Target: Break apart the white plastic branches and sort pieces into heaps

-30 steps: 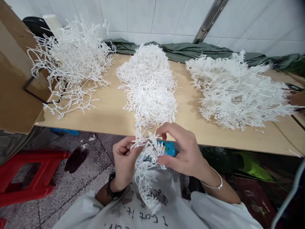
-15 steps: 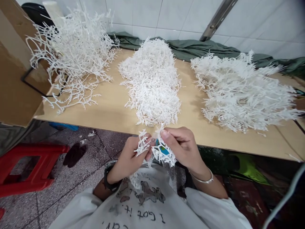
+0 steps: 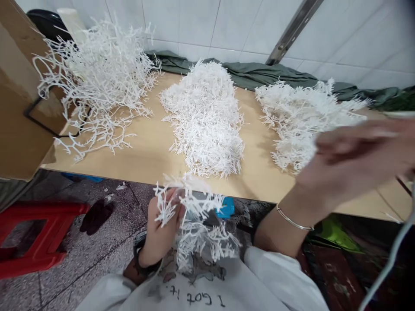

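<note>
My left hand (image 3: 167, 224), low in front of my shirt, is closed on a white branched plastic sprig (image 3: 197, 203). Its small twigs fan out to the right of my fingers and hang down over my shirt. My right hand (image 3: 359, 155) is smeared by motion, in front of the right-hand pile of white sprigs (image 3: 301, 114); its fingers are too blurred to read. Straight ahead lies a dense pile of small white twig pieces (image 3: 207, 125). Farther left stands a loose tangle of longer white branched stems (image 3: 103, 77).
The wooden table (image 3: 142, 147) runs across under the piles. Green cloth (image 3: 259, 75) lies along the tiled wall. A cardboard box (image 3: 19, 95) stands at the left edge, a red stool (image 3: 42, 233) on the floor. A pale cable (image 3: 389, 263) hangs at the lower right.
My right hand has left the white sprig and swung right and up to the right-hand pile. My left hand has kept the sprig and shifted slightly left.
</note>
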`<state>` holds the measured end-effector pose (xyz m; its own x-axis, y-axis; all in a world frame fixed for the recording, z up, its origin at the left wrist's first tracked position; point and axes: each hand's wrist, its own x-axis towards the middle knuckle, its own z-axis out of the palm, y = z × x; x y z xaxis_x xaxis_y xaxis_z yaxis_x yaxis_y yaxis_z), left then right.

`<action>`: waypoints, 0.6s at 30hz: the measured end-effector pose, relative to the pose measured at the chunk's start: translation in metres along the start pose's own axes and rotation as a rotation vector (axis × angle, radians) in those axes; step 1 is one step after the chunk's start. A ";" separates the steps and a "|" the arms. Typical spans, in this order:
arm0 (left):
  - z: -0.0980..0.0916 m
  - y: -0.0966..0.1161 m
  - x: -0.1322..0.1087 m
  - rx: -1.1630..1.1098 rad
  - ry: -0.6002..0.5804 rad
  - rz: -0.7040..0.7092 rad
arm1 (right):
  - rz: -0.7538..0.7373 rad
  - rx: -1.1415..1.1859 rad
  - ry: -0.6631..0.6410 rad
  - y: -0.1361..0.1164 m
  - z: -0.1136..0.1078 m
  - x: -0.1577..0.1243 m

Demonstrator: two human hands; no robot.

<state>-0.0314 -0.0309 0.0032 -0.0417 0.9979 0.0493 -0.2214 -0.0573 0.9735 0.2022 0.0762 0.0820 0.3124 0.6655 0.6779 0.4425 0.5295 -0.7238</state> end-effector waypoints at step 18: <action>-0.001 0.001 0.017 0.057 -0.040 0.007 | -0.062 0.213 -0.819 -0.032 0.045 -0.070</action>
<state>-0.0336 -0.0141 0.0043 -0.0038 0.9980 0.0634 -0.1653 -0.0632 0.9842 0.1289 0.0363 0.0520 -0.4507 0.7593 0.4694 0.2454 0.6110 -0.7527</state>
